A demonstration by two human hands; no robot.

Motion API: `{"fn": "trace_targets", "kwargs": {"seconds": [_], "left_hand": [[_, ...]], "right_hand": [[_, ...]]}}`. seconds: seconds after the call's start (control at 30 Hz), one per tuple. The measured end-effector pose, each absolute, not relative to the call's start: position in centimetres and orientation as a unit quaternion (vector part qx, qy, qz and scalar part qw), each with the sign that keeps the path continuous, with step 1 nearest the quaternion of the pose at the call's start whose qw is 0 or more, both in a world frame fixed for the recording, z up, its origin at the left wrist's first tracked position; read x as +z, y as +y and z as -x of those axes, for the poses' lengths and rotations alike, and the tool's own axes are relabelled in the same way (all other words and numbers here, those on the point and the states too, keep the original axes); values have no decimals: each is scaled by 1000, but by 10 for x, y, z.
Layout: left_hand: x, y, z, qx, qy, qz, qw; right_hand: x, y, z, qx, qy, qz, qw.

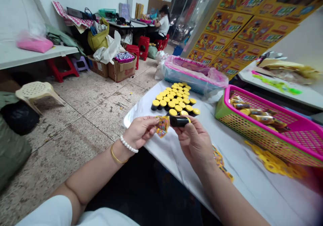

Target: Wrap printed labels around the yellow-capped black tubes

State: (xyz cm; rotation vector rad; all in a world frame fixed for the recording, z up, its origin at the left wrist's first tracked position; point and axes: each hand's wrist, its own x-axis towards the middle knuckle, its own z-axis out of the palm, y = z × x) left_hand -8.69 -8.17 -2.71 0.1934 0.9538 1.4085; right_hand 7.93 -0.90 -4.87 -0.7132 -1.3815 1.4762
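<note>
Over the near edge of the white table (161, 98), my left hand (142, 132) pinches a yellow printed wrapper (163, 124). My right hand (195, 138) grips a small black tube (178, 121) with a yellow end, held sideways. The tube's black end meets the wrapper's edge; whether it is inside, I cannot tell. Just beyond my hands, many black tubes with yellow caps (176, 100) stand upright in a cluster. More printed wrappers (219, 157) lie on the table, partly behind my right forearm.
A pink and green basket (262, 125) at the right holds wrapped tubes. Yellow ring-shaped pieces (272, 158) lie before it. A plastic-lined basket (194, 73) stands behind the cluster, near stacked yellow boxes (227, 31). A cream stool (39, 93) stands left; a person (163, 24) sits far back.
</note>
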Motion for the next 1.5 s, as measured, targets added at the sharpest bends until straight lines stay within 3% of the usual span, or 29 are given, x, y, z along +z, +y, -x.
{"fn": "trace_targets", "kwargs": {"seconds": [0.3, 0.53, 0.7, 0.83, 0.93, 1.03, 1.17, 1.5], "left_hand": [[-34, -78, 83, 618, 357, -44, 700], [-32, -77, 81, 619, 333, -44, 710], [-39, -83, 76, 647, 397, -122, 639], [-43, -89, 80, 694, 457, -198, 519], [-43, -88, 88, 655, 435, -277, 553], [-45, -86, 93, 592, 414, -331, 607], [-51, -85, 97, 586, 434, -337, 596], [-50, -75, 93, 566, 415, -386, 600]], "right_hand": [[-44, -21, -78, 483, -631, 359, 490], [-45, -27, -78, 426, -687, 328, 489], [-46, -25, -79, 507, -658, 306, 465], [-45, -23, -80, 472, -665, 305, 492], [-46, -24, -79, 460, -673, 290, 502], [-48, -24, -78, 492, -687, 289, 451], [-49, -20, -81, 509, -709, 287, 395], [-39, -11, -89, 214, -859, 209, 415]]}}
